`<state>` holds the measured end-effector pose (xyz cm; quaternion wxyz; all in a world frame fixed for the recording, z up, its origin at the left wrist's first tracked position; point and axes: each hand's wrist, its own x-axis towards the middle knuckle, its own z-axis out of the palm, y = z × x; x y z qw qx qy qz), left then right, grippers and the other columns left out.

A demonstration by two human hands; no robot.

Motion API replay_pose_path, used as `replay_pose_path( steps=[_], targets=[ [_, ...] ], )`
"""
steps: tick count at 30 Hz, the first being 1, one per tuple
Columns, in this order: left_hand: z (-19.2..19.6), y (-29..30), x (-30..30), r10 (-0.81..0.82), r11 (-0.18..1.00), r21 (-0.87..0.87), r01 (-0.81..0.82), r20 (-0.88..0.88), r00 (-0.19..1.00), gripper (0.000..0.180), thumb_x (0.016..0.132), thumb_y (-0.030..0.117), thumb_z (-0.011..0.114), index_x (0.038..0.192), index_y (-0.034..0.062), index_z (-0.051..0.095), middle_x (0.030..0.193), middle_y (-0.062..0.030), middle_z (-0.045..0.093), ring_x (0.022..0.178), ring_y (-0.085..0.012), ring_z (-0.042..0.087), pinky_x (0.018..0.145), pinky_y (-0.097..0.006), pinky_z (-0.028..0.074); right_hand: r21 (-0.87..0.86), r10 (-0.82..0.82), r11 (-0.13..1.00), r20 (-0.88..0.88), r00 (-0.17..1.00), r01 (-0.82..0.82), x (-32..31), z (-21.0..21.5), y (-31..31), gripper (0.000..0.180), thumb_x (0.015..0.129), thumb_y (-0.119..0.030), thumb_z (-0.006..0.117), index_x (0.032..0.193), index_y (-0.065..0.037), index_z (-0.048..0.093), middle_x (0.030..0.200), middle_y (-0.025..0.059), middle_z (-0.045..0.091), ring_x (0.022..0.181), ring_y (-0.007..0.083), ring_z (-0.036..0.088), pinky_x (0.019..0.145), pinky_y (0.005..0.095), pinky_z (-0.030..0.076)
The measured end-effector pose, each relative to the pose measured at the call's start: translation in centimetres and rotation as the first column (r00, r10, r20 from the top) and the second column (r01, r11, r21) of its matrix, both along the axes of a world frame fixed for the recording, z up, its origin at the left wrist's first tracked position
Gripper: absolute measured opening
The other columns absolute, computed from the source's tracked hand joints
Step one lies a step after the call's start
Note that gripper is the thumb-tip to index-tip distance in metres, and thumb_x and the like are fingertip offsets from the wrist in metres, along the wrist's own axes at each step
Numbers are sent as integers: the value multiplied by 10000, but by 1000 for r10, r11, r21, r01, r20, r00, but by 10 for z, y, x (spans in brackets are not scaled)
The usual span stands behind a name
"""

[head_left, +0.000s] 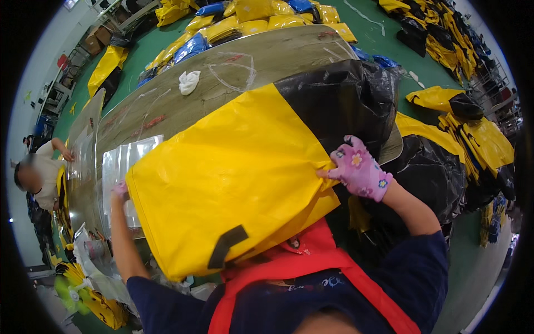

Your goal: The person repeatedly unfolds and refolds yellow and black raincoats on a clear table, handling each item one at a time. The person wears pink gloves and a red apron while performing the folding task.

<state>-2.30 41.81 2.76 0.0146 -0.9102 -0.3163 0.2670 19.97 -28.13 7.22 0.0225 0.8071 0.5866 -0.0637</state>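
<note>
A large yellow and black bag [222, 172] lies flat on the worktable [278, 53], its yellow part toward me and its black part [339, 100] at the far right. A black strap tab [225, 245] sits near its lower edge. My right hand [359, 170], in a pink flowered glove, pinches the bag's right edge where yellow meets black. My left hand [119, 192], also gloved in pink, grips the bag's left corner, mostly hidden behind it. A stack of clear plastic sleeves [119, 161] lies under the bag's left end.
A crumpled white cloth [188, 82] lies on the far table. Piles of yellow, blue and black bags [261, 19] fill the green floor [384, 33] beyond, and more lie at the right [478, 139]. Another person [39, 178] works at the left end.
</note>
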Motion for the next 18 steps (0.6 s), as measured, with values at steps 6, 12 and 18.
replay_pose_path(
  steps=[6,12,18],
  targets=[
    [106,-252,100,10,825,-274,494,881,473,540,889,231,564,1364,22,416,1261,-144,570,1061,-271,615,936,-359,470,-581,143,772,-235,961,-257,-27,38,60,286,785,-403,625,1014,-245,690,1093,73,622,1013,265,576,868,414,419],
    [-11,-350,88,-579,783,157,602,540,611,939,692,642,634,1438,146,353,1513,-180,253,1399,-427,171,1128,-579,12,411,-556,804,265,788,430,60,61,31,712,804,-574,595,1398,-218,430,1468,159,338,1362,358,266,1074,526,213],
    [-8,-338,66,-738,604,9,797,382,556,885,649,648,668,1383,206,452,1498,-167,287,1384,-428,209,1132,-563,92,294,-651,753,199,732,589,78,-63,-19,918,731,-660,614,1477,-247,274,1540,116,203,1417,355,155,1092,639,65]
  ],
)
